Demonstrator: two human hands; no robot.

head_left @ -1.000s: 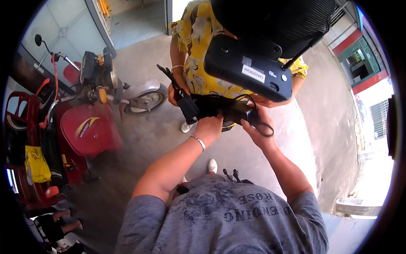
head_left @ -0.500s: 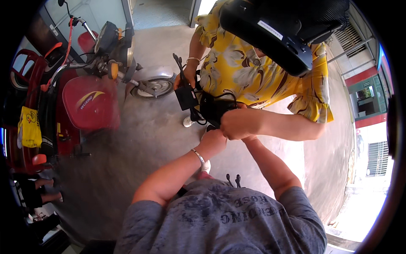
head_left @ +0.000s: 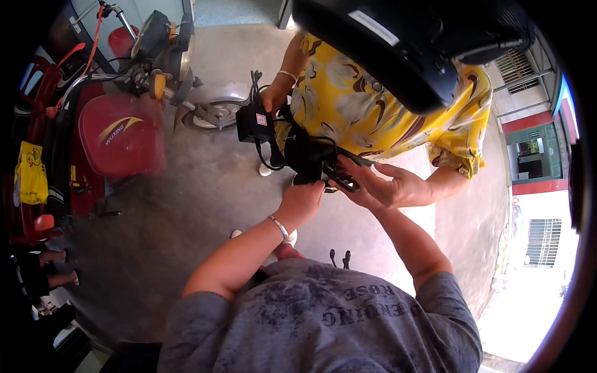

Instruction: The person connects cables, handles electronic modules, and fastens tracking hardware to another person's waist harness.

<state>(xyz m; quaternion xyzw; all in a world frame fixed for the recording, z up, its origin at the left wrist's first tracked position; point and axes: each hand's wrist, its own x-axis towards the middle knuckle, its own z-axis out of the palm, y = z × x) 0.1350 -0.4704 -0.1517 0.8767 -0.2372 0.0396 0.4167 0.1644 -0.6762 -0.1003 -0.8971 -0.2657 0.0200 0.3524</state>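
Note:
A black bag [head_left: 303, 152] with straps hangs between me and a person in a yellow floral top. At its lower edge my left hand [head_left: 301, 202], a silver bangle on the wrist, has its fingers closed on it. My right hand [head_left: 364, 198] is at the bag's right side, beside a black loop [head_left: 346, 180]; the other person's hand [head_left: 398, 185] overlaps it and hides most of its fingers. That person's other hand [head_left: 275, 99] holds a black box-shaped adapter [head_left: 254, 124] with a bundled cable [head_left: 256, 87].
A red three-wheeled vehicle [head_left: 118, 133] with a grey front wheel stands at the left, a yellow bag [head_left: 31, 174] on it. A large black headset [head_left: 385, 50] on the other person blocks the upper view. Concrete floor [head_left: 205, 193] lies around us.
The other person's right-side hand has opened from a fist and shifted right, uncovering the black loop. My left hand has moved slightly left. The adapter has turned, showing a label.

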